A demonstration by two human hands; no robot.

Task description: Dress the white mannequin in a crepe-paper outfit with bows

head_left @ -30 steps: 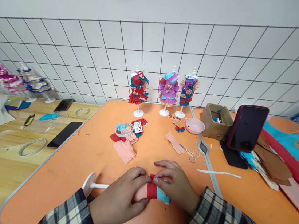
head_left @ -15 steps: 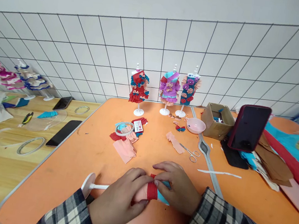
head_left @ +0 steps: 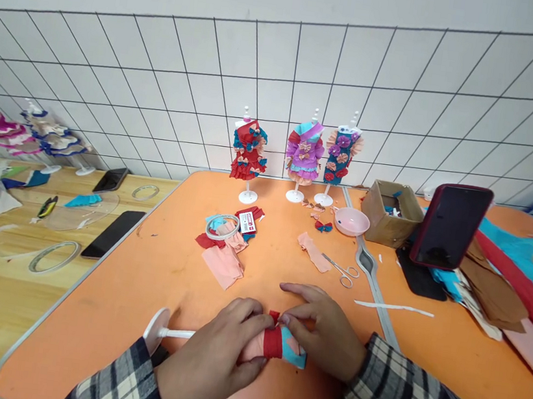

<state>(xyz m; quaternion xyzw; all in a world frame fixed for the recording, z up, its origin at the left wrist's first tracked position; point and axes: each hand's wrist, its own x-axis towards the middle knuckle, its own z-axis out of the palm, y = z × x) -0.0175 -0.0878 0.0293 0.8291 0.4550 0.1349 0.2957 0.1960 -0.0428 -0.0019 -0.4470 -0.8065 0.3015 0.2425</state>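
A miniature dress form lies on its side above the orange table, its white round base to the left. Pink and light blue paper or cloth covers its body, with a red band around the middle. My left hand is wrapped round the pink part and holds the form. At the red band, my right hand has thumb and index finger pinched together on its upper edge, where a bit of red sticks up. The other fingers of that hand are stretched forward. My left palm hides part of the form.
Three dressed miniature forms stand at the tiled wall. Ahead lie scraps under a tape roll, a pink strip and scissors. To the right are a pink bowl, a cardboard box and an upright phone.
My right hand has shifted slightly right, and more of the light blue part shows beside the red band. The left hand keeps its hold. The view has shifted a little.
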